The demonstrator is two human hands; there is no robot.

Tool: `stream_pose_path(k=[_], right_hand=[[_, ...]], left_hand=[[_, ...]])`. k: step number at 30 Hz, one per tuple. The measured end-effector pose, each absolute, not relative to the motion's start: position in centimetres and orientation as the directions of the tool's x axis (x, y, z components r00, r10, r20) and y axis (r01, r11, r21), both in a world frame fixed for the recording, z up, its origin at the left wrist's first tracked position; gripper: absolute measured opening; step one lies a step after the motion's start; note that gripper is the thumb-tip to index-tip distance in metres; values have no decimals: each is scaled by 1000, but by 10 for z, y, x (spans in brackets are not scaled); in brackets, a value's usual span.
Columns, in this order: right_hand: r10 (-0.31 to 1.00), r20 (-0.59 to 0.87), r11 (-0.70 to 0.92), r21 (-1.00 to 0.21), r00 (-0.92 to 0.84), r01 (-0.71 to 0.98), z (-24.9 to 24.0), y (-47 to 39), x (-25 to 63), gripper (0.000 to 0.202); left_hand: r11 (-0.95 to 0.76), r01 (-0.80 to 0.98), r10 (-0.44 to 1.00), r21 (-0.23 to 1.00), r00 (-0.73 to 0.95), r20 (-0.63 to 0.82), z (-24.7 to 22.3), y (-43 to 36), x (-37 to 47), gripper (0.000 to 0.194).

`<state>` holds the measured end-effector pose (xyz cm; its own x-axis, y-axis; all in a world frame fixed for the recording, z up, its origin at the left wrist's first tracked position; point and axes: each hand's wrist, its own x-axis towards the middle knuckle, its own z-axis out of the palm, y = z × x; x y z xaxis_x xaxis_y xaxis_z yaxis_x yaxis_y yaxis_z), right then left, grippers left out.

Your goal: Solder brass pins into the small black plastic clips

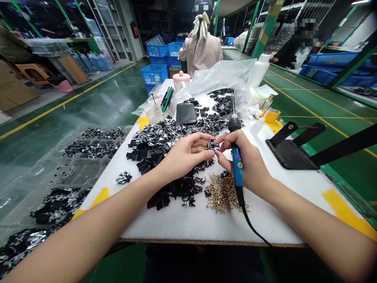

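Note:
A small black and silver part [213, 146] is pinched between the fingertips of both hands above the middle of the white table. My left hand [190, 151] holds it from the left, thumb below and fingers above. On the other side, my right hand [243, 155] grips it with thumb and fingertips. A blue soldering iron [237, 165] also rests in my right hand, its tip pointing up and away and its cord trailing to the table's front edge. Just below the hands lies a pile of brass-coloured pieces [222, 194]. Heaped black and silver parts [159, 135] spread behind and left.
A black metal bracket [294, 151] stands at the right, near yellow tape [271, 115]. Clear compartment trays [82, 173] of parts lie left. Behind are a dark flat box [186, 113], a pink-lidded cup [181, 78], a white bottle [259, 70] and a seated person.

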<state>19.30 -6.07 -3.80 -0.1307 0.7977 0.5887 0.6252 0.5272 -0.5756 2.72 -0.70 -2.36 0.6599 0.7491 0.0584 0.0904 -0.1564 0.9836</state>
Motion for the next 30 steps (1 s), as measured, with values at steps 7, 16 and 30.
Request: stream_pose_path(k=[7,16,30], right_hand=[[798,582,530,-556,-155,640,-38,-61,193,20],[790,591,532,-527,-165,663,-37,-63,193,20],[771,599,560,-474,-217,680,-41,-59,195,19]], left_hand=[[-78,65,756,995,655,17,-19,-11,30,36],[172,2,773,985,620,-136,-18,-9,28,31],[241,-13,759,970,625,-180,-23,-5,22,24]])
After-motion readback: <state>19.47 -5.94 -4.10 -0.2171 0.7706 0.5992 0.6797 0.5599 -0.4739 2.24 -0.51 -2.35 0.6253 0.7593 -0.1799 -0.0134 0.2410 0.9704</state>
